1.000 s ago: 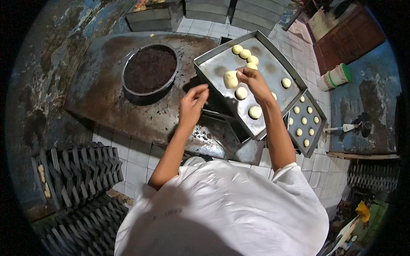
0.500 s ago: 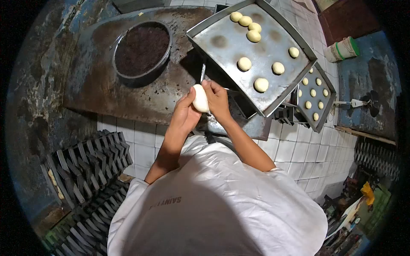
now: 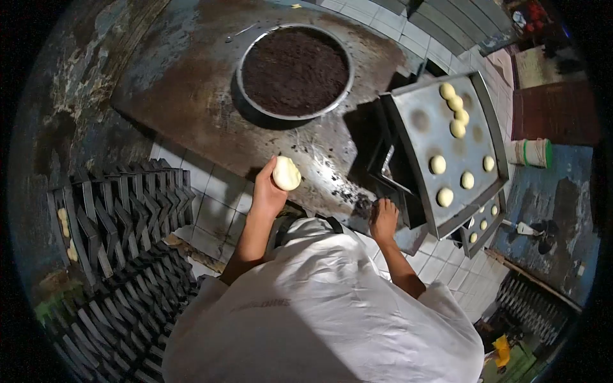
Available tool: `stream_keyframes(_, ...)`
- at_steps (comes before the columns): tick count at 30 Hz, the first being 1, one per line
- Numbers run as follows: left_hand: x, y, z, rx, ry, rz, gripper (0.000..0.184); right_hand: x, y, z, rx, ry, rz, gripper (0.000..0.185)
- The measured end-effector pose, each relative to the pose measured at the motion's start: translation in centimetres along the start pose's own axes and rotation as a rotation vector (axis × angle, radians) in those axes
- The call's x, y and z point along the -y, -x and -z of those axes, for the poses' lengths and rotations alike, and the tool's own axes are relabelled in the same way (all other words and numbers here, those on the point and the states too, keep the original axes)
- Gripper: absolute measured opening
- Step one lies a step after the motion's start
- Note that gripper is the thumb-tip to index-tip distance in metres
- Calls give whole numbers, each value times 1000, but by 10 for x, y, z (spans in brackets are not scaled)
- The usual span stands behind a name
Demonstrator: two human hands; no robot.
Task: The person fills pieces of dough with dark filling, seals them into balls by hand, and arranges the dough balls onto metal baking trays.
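My left hand [image 3: 269,190] holds a pale dough ball [image 3: 287,173] over the table's near edge, fingers wrapped round its side. Low at the right, my right hand [image 3: 384,220] is at the table edge beside a patch of dark crumbs [image 3: 363,205]. Its fingers are curled down, and whatever they may hold is hidden. Beyond both hands stands a round metal basin [image 3: 350,73] of dark, crumbly filling [image 3: 294,71]. To the right, a raised metal tray [image 3: 421,143] carries several dough balls [image 3: 467,180], some touching in a row.
A thin spoon-like utensil [image 3: 241,33] lies left of the basin on the worn table [image 3: 185,96]. Lower right, a second tray [image 3: 499,207] bears more dough balls. Stacked dark metal racks [image 3: 128,210] fill the left side. A lidded bucket [image 3: 536,153] is at the far right.
My hands have separated: the left keeps the dough ball, while the right has moved right and down to the crumbs. The metal tool no longer shows at the right fingers. The view has shifted.
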State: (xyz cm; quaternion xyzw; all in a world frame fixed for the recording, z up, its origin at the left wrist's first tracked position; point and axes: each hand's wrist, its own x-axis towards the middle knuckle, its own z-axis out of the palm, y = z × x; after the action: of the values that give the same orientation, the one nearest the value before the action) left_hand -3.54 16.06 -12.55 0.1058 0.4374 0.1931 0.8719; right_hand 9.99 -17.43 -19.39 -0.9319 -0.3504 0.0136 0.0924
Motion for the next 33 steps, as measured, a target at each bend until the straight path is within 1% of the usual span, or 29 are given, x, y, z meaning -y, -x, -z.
stream_keyframes(1,-11,-10,12,-3,16,-32,32,26,-31,33,198,-238,-90,19)
stream_keyframes(2,-22,-18,20,-4,34,-61,33,50,-58,44,204,-227,-85,19)
stream_keyframes(4,-52,-20,14,11,49,-59,36,98,-111,51,-20,-335,74,15)
stream_keyframes(6,-80,-25,9,64,135,-28,35,149,-176,57,-7,-270,184,12)
stream_keyframes(7,-89,-30,8,40,138,-82,34,182,-207,68,73,-198,202,13)
stream_keyframes(8,-97,-38,14,32,146,-82,34,212,-234,70,152,-127,219,19)
stream_keyframes(10,-111,-57,25,-6,82,-159,35,247,-276,42,38,-70,389,16)
stream_keyframes(11,-120,-58,23,-59,107,-159,33,260,-292,26,46,-72,397,16)
stream_keyframes(12,-127,-59,26,-67,112,-161,33,270,-305,10,59,-24,416,14)
stream_keyframes(14,-142,-62,33,-40,137,-157,26,286,-324,-4,74,23,438,13)
stream_keyframes(16,-150,-64,40,-44,141,-162,25,292,-337,-8,371,117,367,15)
stream_keyframes(17,-152,-63,43,-44,145,-166,24,291,-343,-8,458,96,311,16)
stream_keyframes(18,-153,-64,45,-49,151,-169,24,280,-349,-20,461,98,318,16)
stream_keyframes(20,-151,-68,47,-35,258,-165,28,242,-358,-58,391,-196,230,22)
stream_keyframes(21,-149,-69,45,-33,260,-165,28,229,-366,-62,518,-452,36,29)
stream_keyframes(22,-144,-70,40,-33,223,-174,28,236,-362,-5,795,-889,-71,19)
stream_keyframes(24,-135,-69,21,-13,189,-166,27,230,-345,33,974,-1167,-130,13)
stream_keyframes(26,-120,-63,-3,12,155,-142,26,214,-314,44,1001,-1355,-20,10)
stream_keyframes(28,-102,-53,-27,154,200,-62,27,209,-283,72,991,-1419,-31,10)
stream_keyframes(30,-77,-42,-50,251,264,39,28,194,-244,52,715,-1380,-11,13)
stream_keyframes(31,-60,-44,-52,307,276,58,30,181,-227,34,647,-1459,-45,15)
stream_keyframes(32,-43,-43,-53,320,255,78,30,171,-208,32,524,-1502,-59,14)
stream_keyframes(33,-26,-40,-55,341,235,91,31,151,-185,26,498,-1401,-104,14)
